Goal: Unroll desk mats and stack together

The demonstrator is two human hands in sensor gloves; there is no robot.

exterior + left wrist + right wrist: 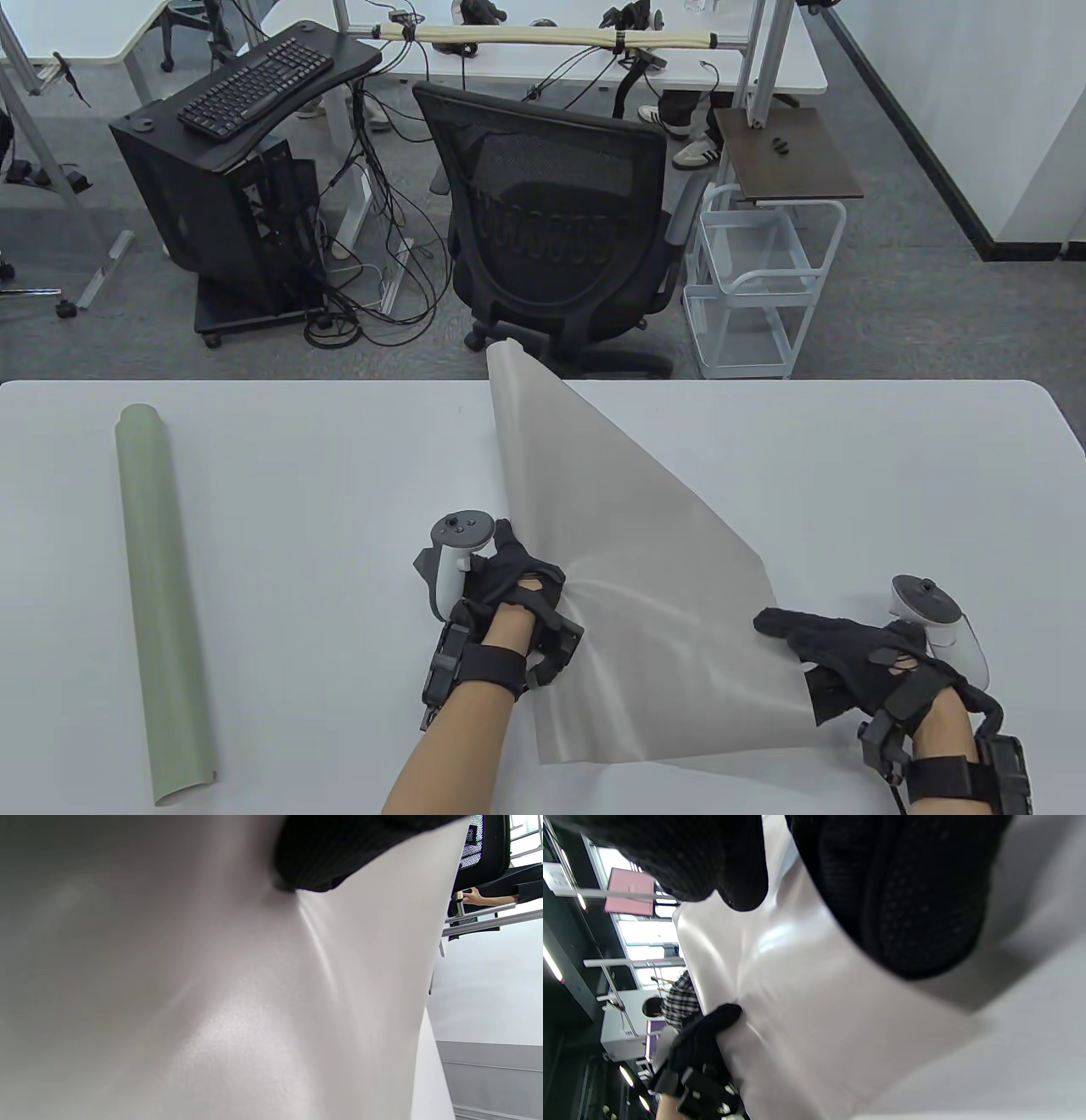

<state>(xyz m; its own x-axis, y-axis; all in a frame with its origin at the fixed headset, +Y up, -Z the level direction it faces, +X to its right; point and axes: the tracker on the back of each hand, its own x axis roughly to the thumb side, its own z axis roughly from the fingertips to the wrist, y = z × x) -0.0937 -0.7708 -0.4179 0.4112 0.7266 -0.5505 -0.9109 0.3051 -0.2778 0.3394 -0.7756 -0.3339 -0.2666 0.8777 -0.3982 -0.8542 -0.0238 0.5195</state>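
Note:
A grey desk mat (645, 594) is unrolled and held up off the white table (339, 475), one corner pointing up toward the far edge. My left hand (530, 586) grips its left edge. My right hand (806, 637) grips its right edge near the lower corner. The mat fills the left wrist view (237, 1005), with a gloved fingertip (335, 853) on it. In the right wrist view my fingers (882, 899) pinch the mat (806, 1018), and the left hand (700, 1052) shows beyond. A rolled pale green mat (161, 594) lies at the table's left.
Beyond the table's far edge stand a black mesh office chair (551, 229), a white wire cart (755, 280) and a black computer stand with a keyboard (254, 85). Cables lie on the floor.

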